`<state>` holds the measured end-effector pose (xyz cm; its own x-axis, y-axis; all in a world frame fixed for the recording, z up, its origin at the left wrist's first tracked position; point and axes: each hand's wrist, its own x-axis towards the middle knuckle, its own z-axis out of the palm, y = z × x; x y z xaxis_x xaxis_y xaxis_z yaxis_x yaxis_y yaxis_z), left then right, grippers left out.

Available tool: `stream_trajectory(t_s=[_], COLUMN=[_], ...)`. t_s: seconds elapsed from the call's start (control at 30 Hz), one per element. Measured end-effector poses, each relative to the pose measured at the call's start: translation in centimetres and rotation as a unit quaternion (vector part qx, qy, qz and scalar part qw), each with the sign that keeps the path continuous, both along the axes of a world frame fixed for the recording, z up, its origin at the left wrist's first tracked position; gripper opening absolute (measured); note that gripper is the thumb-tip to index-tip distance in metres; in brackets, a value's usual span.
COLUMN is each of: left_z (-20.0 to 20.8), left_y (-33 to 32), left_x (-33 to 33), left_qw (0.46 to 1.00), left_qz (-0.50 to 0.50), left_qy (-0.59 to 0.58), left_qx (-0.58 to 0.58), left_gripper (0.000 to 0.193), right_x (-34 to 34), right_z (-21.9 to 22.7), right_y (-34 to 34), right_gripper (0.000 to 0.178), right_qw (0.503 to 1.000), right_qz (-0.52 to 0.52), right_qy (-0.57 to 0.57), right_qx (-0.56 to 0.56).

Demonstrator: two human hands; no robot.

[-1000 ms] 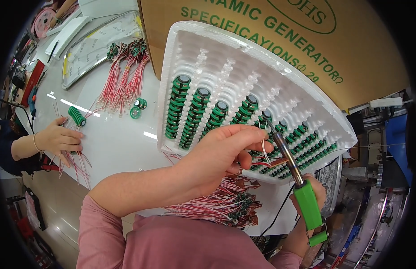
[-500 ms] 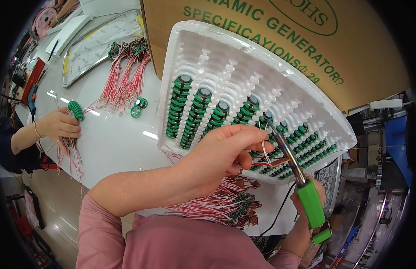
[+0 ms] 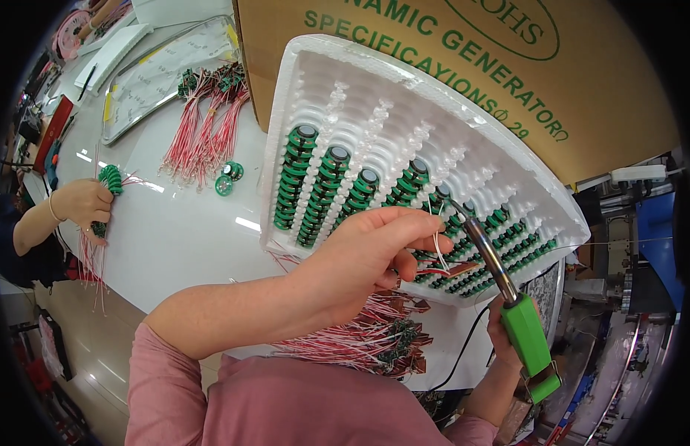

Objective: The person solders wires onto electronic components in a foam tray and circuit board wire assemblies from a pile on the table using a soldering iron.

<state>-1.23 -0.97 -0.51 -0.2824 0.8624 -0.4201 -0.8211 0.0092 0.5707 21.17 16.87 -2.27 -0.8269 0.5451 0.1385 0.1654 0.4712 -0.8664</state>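
My left hand (image 3: 382,249) reaches over the white foam tray (image 3: 293,74) and pinches thin white and red wires (image 3: 438,249) between thumb and forefinger. A small brownish strip (image 3: 462,269) shows beside these wires, below the fingertips. My right hand (image 3: 502,334) is wrapped round the green handle of a soldering iron (image 3: 527,338), which partly hides it. The iron's metal shaft slants up and left, its thin tip close to one round part near the wire ends; contact cannot be made out. Rows of round green-and-black speaker-like parts (image 3: 315,201) stand on edge in the tray's grooves.
A printed cardboard box (image 3: 582,97) stands behind the tray. Bundles of red and white wires with small boards lie under my forearm (image 3: 360,338) and at the back left (image 3: 200,134). At left, a co-worker's hand (image 3: 81,204) holds stacked green parts. The iron's black cord hangs nearby.
The soldering iron and my right hand have shifted slightly right and down, drawing the tip a little off from the wire ends. My left hand stays put. The co-worker's hand has moved left.
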Motion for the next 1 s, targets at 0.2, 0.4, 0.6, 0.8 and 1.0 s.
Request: stream_trajectory(t_s=[0.2, 0.4, 0.6, 0.8, 1.0], left_z=[-0.1, -0.1, -0.1, -0.2, -0.3], left_y=[0.1, 0.1, 0.2, 0.2, 0.0], left_x=[0.0, 0.0, 0.0, 0.0, 0.0], left_qw=[1.000, 1.000, 1.000, 1.000, 1.000], left_qz=[-0.002, 0.000, -0.003, -0.003, 0.000], left_qy=[0.002, -0.003, -0.002, -0.003, -0.001], left_qx=[0.001, 0.003, 0.003, 0.002, 0.005], left_gripper=[0.015, 0.015, 0.015, 0.016, 0.017], right_x=[-0.4, -0.9, -0.2, -0.4, 0.3], right_z=[0.1, 0.9, -0.7, -0.4, -1.4], right_y=[-0.1, -0.3, -0.1, -0.5, -0.6], right_gripper=[0.052, 0.045, 0.039, 0.036, 0.010], right_qw=[0.973, 0.966, 0.995, 0.994, 0.961], right_qz=[0.080, 0.093, 0.054, 0.005, -0.022], right_qy=[0.048, 0.026, 0.084, 0.051, 0.098], right_qx=[0.209, 0.238, 0.018, -0.100, -0.259])
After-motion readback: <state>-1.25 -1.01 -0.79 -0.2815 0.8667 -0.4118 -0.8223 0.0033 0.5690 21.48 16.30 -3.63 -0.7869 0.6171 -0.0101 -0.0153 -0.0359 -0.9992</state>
